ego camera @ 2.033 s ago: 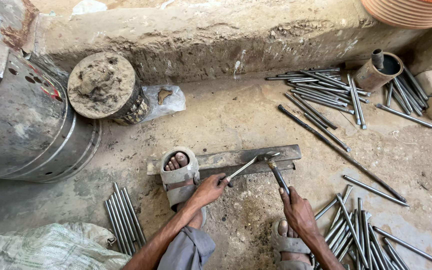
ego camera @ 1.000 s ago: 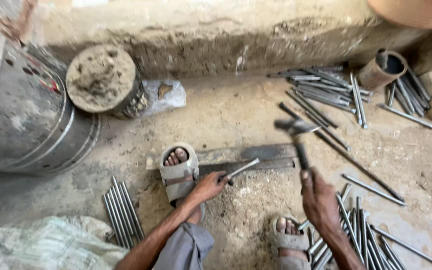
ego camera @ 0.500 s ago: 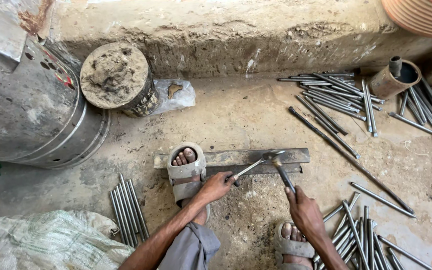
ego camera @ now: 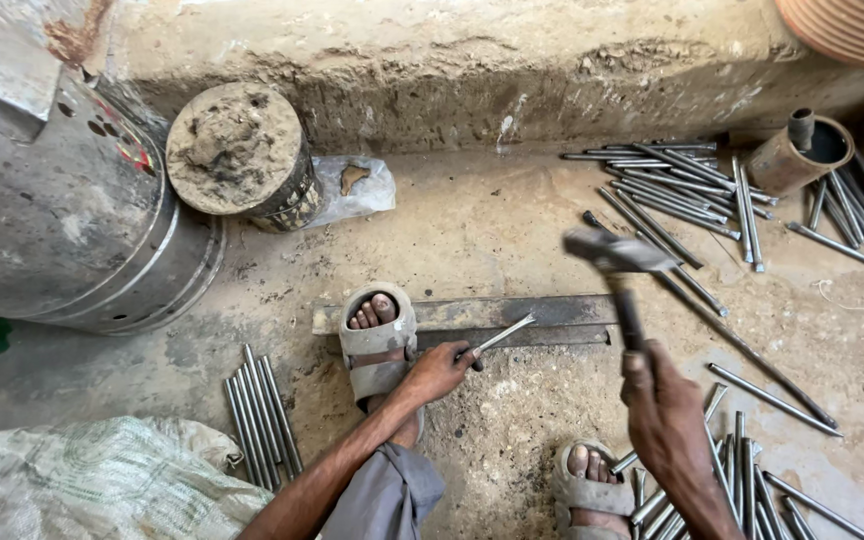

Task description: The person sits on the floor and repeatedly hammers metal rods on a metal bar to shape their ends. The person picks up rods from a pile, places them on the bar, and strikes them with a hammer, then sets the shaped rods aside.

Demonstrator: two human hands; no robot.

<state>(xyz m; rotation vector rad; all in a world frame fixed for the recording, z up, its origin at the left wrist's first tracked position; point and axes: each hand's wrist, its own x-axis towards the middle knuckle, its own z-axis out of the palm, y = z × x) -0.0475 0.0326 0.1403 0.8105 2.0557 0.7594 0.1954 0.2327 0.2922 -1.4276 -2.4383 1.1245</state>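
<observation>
My left hand grips a thin metal rod and rests its far end on a flat steel bar lying on the ground. My sandalled left foot stands on that bar's left end. My right hand holds a hammer by the handle, with the blurred head raised above the bar, to the right of the rod. My right foot shows at the bottom edge.
Several metal rods lie in piles: one by my left knee, one at lower right, one at the back right. A big steel drum, a cement-filled can, a rusty tin and a sack surround the spot.
The hammer came down onto the rod on the bar half a second ago and is now lifted again, higher and to the right. The left hand and rod stay put.
</observation>
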